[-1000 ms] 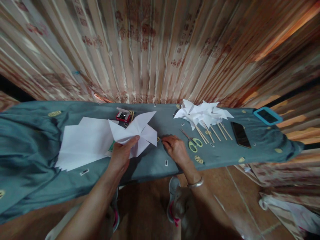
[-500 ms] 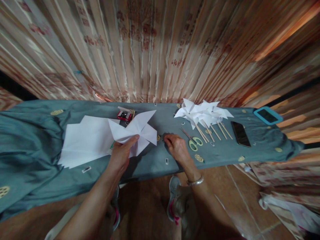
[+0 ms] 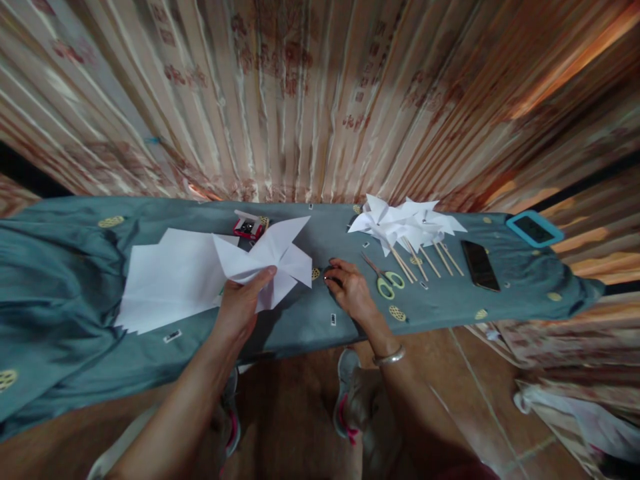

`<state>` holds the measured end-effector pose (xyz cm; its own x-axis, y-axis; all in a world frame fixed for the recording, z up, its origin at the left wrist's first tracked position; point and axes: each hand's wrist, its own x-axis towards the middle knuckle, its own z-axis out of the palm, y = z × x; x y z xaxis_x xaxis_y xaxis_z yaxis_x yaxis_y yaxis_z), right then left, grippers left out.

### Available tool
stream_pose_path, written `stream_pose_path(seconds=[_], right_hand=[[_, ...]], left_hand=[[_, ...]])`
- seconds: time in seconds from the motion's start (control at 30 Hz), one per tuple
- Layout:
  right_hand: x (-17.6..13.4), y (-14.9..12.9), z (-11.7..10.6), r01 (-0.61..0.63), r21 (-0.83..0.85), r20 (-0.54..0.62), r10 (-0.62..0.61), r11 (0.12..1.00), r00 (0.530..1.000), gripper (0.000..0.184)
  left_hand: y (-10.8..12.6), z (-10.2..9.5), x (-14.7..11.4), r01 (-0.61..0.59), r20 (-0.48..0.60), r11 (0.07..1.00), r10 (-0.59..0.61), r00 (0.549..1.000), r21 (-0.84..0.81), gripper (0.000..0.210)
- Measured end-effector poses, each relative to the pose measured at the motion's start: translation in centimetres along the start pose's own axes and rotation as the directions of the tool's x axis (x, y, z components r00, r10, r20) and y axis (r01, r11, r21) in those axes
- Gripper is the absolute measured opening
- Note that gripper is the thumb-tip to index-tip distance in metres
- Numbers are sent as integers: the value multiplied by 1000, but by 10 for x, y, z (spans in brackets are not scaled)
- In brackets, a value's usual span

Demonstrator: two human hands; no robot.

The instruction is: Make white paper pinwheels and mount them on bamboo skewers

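Observation:
My left hand (image 3: 243,300) pinches a folded white paper pinwheel (image 3: 287,257), its thumb pressed near the centre where the points meet. Right of it, my right hand (image 3: 353,290) is low over the cloth, thumb and fingers closed on a small shiny metal piece (image 3: 326,277), too small to make out fully. Behind the pinwheel stands an opened small red box (image 3: 249,228) with dark shiny bits inside. A stack of white paper sheets (image 3: 170,280) lies to the left, partly under the pinwheel.
Scissors (image 3: 385,280) with pale green handles lie right of my right hand. Several finished pinwheels (image 3: 400,223) on wooden sticks (image 3: 424,260) are piled behind them. Farther right are a black phone (image 3: 480,265) and a blue-framed device (image 3: 535,229). A green cloth (image 3: 295,333) covers the table; a curtain (image 3: 310,100) hangs behind.
My right hand's fingers have lifted and spread slightly, and the shiny piece now shows at the fingertips. The left hand still holds the pinwheel, which is tilted a little differently.

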<state>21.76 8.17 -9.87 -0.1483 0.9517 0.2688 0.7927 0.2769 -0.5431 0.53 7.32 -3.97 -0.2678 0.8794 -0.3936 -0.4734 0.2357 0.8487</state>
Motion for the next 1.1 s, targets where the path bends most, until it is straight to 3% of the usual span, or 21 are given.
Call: stream_pose_path(seconds=[0.4, 0.6, 1.1], right_hand=[[-1, -10, -6, 2, 71, -36, 1, 997, 999, 14], [1, -11, 1, -26, 88, -40, 29, 996, 999, 11], [17, 15, -2, -151, 192, -79, 169, 970, 983, 8]], left_hand=[[0, -2, 0, -10, 3, 1000, 11, 1000, -2, 36], [2, -3, 0, -22, 5, 1000, 22, 1000, 3, 36], [1, 6, 8, 15, -29, 998, -13, 999, 57, 29]])
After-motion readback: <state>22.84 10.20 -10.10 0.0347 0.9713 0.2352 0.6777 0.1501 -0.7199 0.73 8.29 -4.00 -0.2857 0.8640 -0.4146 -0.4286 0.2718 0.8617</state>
